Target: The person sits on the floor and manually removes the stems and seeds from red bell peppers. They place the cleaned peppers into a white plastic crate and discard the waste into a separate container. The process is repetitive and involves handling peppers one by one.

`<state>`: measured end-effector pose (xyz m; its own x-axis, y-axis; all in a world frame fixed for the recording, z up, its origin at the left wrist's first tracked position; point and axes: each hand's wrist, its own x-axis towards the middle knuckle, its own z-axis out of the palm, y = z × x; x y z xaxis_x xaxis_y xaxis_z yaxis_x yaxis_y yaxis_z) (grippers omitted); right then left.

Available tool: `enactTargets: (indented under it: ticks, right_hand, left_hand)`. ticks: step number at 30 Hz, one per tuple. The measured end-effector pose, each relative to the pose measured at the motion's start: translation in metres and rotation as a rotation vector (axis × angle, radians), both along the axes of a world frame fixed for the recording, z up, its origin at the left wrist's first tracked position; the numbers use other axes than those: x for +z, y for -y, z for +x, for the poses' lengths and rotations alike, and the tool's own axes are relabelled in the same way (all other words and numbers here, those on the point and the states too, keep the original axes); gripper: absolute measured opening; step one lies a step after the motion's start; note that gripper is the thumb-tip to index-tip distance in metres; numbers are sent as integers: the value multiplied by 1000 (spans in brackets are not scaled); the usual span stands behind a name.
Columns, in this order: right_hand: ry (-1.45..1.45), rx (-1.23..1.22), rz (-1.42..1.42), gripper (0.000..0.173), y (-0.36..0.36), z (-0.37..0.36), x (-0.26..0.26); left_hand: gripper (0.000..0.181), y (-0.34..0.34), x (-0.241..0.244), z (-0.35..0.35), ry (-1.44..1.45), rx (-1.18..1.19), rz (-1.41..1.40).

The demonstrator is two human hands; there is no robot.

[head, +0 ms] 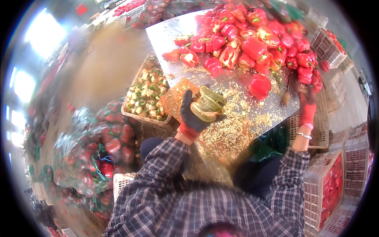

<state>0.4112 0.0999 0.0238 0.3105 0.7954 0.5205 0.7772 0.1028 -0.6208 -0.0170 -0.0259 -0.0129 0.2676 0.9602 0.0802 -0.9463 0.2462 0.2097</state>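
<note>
My left hand [192,114], in a black and red glove, holds a greenish-brown bell pepper [208,103] that looks split open. It is above the near part of the metal tabletop [183,71], where pale seeds [234,127] lie thickly scattered. At the table's right edge is my right hand [308,102], gloved, blurred, and close to the heap of red bell peppers [254,47]. Its fingers are too unclear to show whether they grip anything. A knife with a wooden handle [285,99] rests on the metal left of that hand. One red pepper [259,86] sits apart from the heap.
Left of the table, a plastic crate [145,118] holds pepper cores and stems. Mesh sacks of red peppers [94,154] stand on the floor at left. Plastic crates [322,189] with red peppers are stacked at right. A green mesh sack [269,142] lies below the table's near edge.
</note>
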Motion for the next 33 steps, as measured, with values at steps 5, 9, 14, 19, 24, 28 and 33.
enactTargets:
  ticks: [5,9,14,19,24,28,33]
  right_hand:
    - [-211,163,136,45,-21,47,-64]
    - [-842,616,-342,31,-16,-29,-55]
    - [-450,773,-278,33,7,-98,-46]
    - [-93,1011,-236,31,2,-212,-46]
    - [333,976,-97,56,-82,-325,-75]
    - [487,772,-115,78,-125,-417,-73]
    - [762,631,-191,80,-140,-464,-91]
  left_hand:
    - [67,20,28,-27,-141,181,128]
    - [52,114,70,-112,-1362,1114,177]
    - [55,306,88,-212,-1600,700,-550]
    - [70,484,1,-206,-2294,-88,-1000]
    - [62,426,-7,-180,-2265,-11,-1176]
    - [59,359,-9,-186,-2596,493,-921]
    - [55,308,-7,-189,-2676,768,-661]
